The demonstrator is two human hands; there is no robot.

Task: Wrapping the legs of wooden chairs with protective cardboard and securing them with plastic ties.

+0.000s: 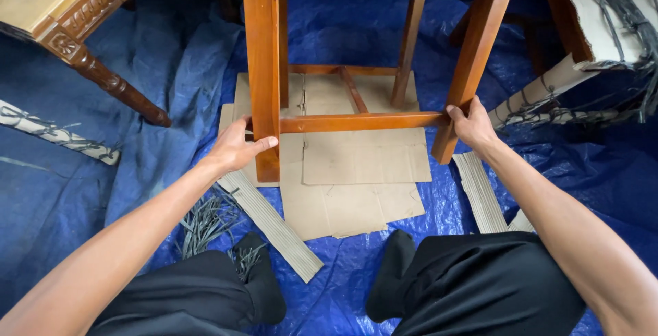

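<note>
**woodnoob:** Near to far: my knees in black trousers [480,274], a ribbed cardboard strip [274,223] by my left leg, flat cardboard sheets [356,171] on the blue tarp [103,192]. The wooden stool [356,55] stands upright on the cardboard. Left hand [236,147] is wrapped round the front left leg, right hand [469,125] closed on the front right leg where the lower rail [360,122] meets it. Good grip?

**chairfixer:** Looks alright, both hands holding the frame low. I'd keep the pull even on both legs so it doesn't twist or scrape off the cardboard. Mind the carved chair [75,27] far left and the frayed webbing [617,27] far right.
</note>
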